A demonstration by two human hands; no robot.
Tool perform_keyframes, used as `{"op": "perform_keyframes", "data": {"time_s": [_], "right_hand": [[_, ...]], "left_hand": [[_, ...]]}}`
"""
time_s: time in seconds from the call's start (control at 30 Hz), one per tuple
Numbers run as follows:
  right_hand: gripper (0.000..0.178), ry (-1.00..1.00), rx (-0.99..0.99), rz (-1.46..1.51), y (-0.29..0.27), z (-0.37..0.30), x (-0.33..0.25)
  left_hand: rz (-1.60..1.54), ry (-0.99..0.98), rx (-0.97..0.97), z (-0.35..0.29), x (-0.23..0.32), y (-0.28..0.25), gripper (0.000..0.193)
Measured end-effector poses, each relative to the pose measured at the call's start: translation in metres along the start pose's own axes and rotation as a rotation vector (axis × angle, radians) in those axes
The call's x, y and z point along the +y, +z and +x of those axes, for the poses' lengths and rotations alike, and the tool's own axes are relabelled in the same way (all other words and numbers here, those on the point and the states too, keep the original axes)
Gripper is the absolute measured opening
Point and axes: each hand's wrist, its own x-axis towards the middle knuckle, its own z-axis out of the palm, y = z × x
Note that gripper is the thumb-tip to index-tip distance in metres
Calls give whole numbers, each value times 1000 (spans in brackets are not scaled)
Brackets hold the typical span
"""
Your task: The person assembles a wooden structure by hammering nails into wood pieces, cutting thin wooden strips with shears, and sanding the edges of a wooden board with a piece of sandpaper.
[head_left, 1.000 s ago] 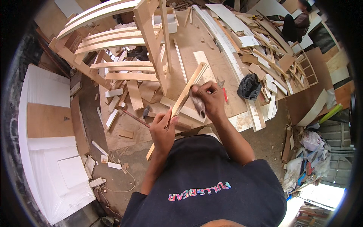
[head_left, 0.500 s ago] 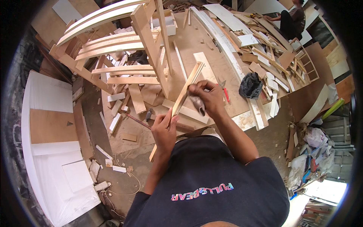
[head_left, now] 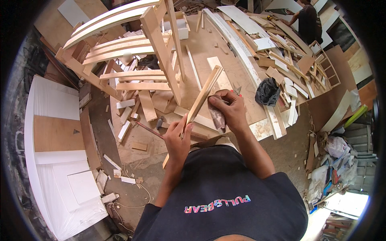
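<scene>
From the head view, my left hand (head_left: 177, 138) has its grip pressed together around the lower part of a long wooden strip (head_left: 200, 102), which slants up and away from me over the bench (head_left: 205, 52). My right hand (head_left: 229, 108) pinches a folded sheet of sandpaper (head_left: 218, 116) flat against the strip's right side, about midway along it. The strip's lower end sticks out below my left hand, above the floor.

No packages or signs show that I can make out; the only label-like thing is the coloured lettering across the chest of my dark shirt (head_left: 225, 201). A crumpled black plastic bag (head_left: 267, 91) lies on the bench just to the right of my right hand. A little red shows behind my right fingers, too hidden to tell what it is.

To the left of the strip stands a bare wooden frame (head_left: 152, 52) with curved rails, its upright post close beside my work. Offcuts and short blocks litter the floor beneath it, and a thin rod (head_left: 149, 129) lies just left of my left hand. White and brown panels (head_left: 56, 136) lie flat at far left. Long boards and scraps (head_left: 281, 60) pile over the right of the bench, where another person (head_left: 307, 22) stands at the far end
</scene>
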Motion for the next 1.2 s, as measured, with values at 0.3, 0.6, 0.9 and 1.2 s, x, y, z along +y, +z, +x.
{"op": "perform_keyframes", "data": {"time_s": [0.3, 0.6, 0.9, 1.2], "right_hand": [[19, 38, 44, 67, 16, -8, 15], [24, 36, 44, 27, 27, -8, 15], [22, 16, 63, -188, 29, -11, 22], [25, -27, 61, -199, 25, -4, 22]], "left_hand": [[11, 77, 16, -8, 8, -2, 35], [98, 82, 84, -12, 6, -2, 35], [165, 100, 92, -11, 3, -4, 35], [190, 109, 78, -9, 0, -3, 37]]}}
